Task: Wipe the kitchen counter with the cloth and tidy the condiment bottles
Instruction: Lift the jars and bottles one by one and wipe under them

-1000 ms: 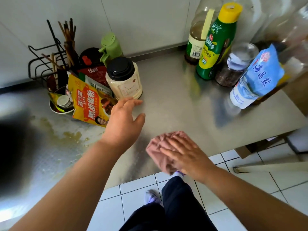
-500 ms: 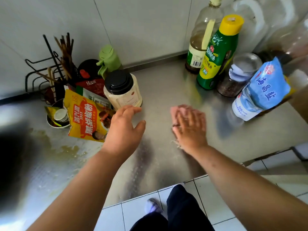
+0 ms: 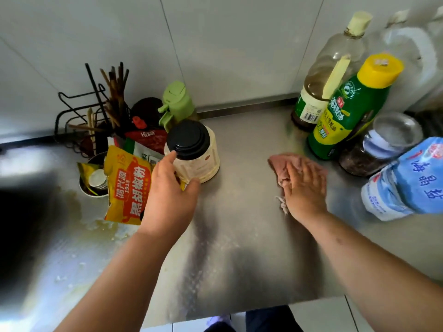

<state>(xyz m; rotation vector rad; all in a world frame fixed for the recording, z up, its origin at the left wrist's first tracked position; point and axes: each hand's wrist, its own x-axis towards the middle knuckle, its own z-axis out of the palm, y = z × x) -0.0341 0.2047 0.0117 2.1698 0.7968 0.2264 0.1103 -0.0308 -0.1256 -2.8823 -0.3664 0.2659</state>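
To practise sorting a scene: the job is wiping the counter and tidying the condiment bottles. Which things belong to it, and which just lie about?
Job: cloth, counter, jar, green bottle, oil bottle, right hand on the cloth, left hand by the jar.
Lying about: chopsticks, orange packet, blue bag.

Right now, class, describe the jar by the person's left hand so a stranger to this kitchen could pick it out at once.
On the steel counter, look back left, to the clutter beside the chopsticks. The jar stands at that clutter's right edge, in front of a green-capped bottle. It alone is squat and cream-coloured with a broad black lid.
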